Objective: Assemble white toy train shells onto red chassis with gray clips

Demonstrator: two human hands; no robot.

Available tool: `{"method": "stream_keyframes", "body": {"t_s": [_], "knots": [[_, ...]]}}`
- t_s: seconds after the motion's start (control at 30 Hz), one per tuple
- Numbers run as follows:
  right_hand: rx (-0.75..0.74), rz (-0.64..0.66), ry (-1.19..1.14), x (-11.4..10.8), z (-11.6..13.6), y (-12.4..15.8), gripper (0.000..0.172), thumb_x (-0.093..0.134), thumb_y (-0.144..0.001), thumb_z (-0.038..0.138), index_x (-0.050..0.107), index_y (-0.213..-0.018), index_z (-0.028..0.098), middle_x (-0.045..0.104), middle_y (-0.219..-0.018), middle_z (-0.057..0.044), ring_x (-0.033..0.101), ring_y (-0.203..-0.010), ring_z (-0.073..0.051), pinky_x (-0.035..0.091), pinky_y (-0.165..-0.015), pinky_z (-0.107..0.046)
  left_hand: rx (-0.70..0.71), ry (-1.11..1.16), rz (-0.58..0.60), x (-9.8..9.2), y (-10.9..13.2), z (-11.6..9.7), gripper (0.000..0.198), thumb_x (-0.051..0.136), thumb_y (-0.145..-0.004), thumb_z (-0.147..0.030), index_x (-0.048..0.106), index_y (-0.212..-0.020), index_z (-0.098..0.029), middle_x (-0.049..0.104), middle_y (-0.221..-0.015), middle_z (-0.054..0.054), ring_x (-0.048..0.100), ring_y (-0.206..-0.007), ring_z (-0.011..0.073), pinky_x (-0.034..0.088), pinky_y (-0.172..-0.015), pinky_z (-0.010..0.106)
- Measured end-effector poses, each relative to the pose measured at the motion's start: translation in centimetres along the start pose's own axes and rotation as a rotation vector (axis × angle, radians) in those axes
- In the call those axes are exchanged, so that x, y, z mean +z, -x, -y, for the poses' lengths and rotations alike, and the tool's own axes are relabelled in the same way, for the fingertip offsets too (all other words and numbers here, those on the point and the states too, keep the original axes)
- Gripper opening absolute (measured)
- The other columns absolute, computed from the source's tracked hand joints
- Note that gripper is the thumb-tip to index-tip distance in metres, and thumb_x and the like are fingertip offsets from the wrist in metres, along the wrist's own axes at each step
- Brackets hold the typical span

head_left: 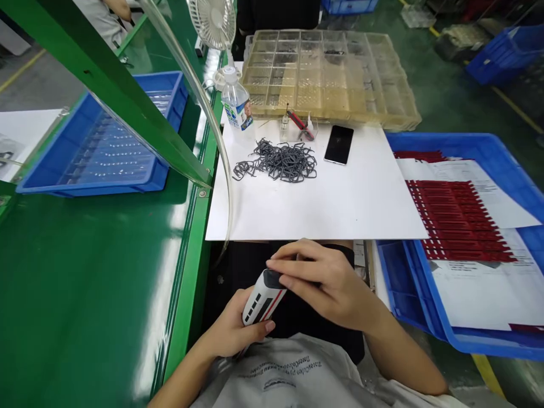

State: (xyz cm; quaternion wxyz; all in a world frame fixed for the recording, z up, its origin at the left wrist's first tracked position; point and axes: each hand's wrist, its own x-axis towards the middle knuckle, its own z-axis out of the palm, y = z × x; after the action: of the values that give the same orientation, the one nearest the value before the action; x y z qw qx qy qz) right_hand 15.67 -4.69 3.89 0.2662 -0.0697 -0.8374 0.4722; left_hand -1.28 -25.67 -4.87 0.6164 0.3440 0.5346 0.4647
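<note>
My left hand [238,326] is wrapped around a white toy train car [260,303] with black windows, a red stripe and a dark nose end. It is held tilted, just above my lap and in front of the table's near edge. The fingers of my right hand [321,277] are drawn together at the dark nose, touching it; whatever is between the fingertips is too small or hidden to make out. Beyond both hands, a loose pile of dark grey rubbery strips [284,161] lies on the white tabletop [331,207].
A clear hose [219,136] hangs beside the green post [127,107] at left. On the table are a bottle [238,107], a small tool box [297,127], a phone [339,144] and a divided tray [327,79]. Blue bins [463,343] holding red parts [461,218] stand right.
</note>
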Motion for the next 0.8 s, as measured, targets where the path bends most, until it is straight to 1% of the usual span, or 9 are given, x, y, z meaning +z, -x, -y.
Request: {"method": "stream_keyframes", "body": {"t_s": [0.07,0.13,0.27,0.43,0.53,0.67,0.73,0.8], "knots": [[-0.031,0.053,0.001,0.2,1.3,0.5,0.029,0.067,-0.11,0.014,0.082,-0.135,0.016,0.079,-0.128,-0.013,0.075,-0.116,-0.019,0.066,-0.098,-0.032,0.05,-0.043,0.03,0.5,-0.1,-0.7,0.035,0.083,-0.097,-0.047,0.064,-0.105,-0.018,0.059,-0.075,-0.003,0.056,-0.056,0.0109,0.044,-0.052,0.022],[-0.045,0.065,0.013,0.3,1.5,0.9,0.028,0.068,-0.11,0.013,0.081,-0.135,0.014,0.077,-0.128,-0.014,0.073,-0.115,-0.02,0.066,-0.096,-0.032,0.088,-0.07,0.044,0.8,-0.1,-1.1,0.03,0.082,-0.097,-0.043,0.063,-0.099,-0.019,0.06,-0.075,-0.003,0.054,-0.057,0.0106,0.041,-0.052,0.022],[-0.094,0.03,0.034,0.2,1.3,1.9,0.031,0.067,-0.108,0.009,0.079,-0.137,0.012,0.075,-0.128,-0.016,0.07,-0.115,-0.021,0.065,-0.094,-0.035,0.108,-0.087,0.081,1.1,-0.1,-1.5,0.024,0.08,-0.096,-0.037,0.065,-0.101,-0.019,0.059,-0.071,-0.004,0.048,-0.056,0.0099,0.036,-0.052,0.022],[-0.107,-0.001,0.075,0.5,1.8,3.0,0.037,0.067,-0.107,0.006,0.076,-0.142,0.015,0.073,-0.132,-0.016,0.068,-0.115,-0.021,0.065,-0.095,-0.037,0.114,-0.104,0.064,1.5,0.2,-1.5,0.026,0.081,-0.095,-0.037,0.06,-0.098,-0.021,0.056,-0.068,-0.006,0.045,-0.055,0.0096,0.033,-0.053,0.023],[-0.121,0.002,0.119,0.5,2.1,3.3,0.035,0.067,-0.107,0.008,0.076,-0.141,0.013,0.073,-0.132,-0.017,0.068,-0.117,-0.022,0.065,-0.097,-0.039,0.107,-0.105,0.066,1.8,0.5,-1.4,0.028,0.081,-0.094,-0.039,0.061,-0.1,-0.02,0.055,-0.07,-0.006,0.045,-0.057,0.0101,0.033,-0.054,0.023],[-0.177,0.021,0.22,0.3,2.7,3.7,0.032,0.065,-0.109,0.012,0.075,-0.14,0.012,0.077,-0.13,-0.018,0.07,-0.12,-0.025,0.065,-0.1,-0.044,0.112,-0.132,0.074,2.1,0.7,-1.5,0.026,0.079,-0.095,-0.039,0.068,-0.105,-0.018,0.053,-0.072,-0.005,0.045,-0.061,0.011,0.035,-0.056,0.024],[-0.231,0.035,0.276,0.1,3.2,4.1,0.03,0.065,-0.111,0.019,0.075,-0.139,0.013,0.08,-0.13,-0.016,0.072,-0.121,-0.027,0.065,-0.101,-0.046,0.14,-0.153,0.098,2.1,0.9,-1.7,0.024,0.079,-0.094,-0.035,0.07,-0.109,-0.018,0.053,-0.072,-0.005,0.044,-0.061,0.0109,0.036,-0.057,0.024],[-0.263,0.05,0.365,-0.1,3.8,4.5,0.033,0.066,-0.112,0.028,0.075,-0.141,0.014,0.082,-0.132,-0.015,0.075,-0.121,-0.028,0.066,-0.099,-0.047,0.159,-0.168,0.111,2.0,1.0,-2.0,0.025,0.081,-0.092,-0.032,0.072,-0.111,-0.018,0.052,-0.072,-0.006,0.042,-0.061,0.0104,0.035,-0.058,0.023]]}}
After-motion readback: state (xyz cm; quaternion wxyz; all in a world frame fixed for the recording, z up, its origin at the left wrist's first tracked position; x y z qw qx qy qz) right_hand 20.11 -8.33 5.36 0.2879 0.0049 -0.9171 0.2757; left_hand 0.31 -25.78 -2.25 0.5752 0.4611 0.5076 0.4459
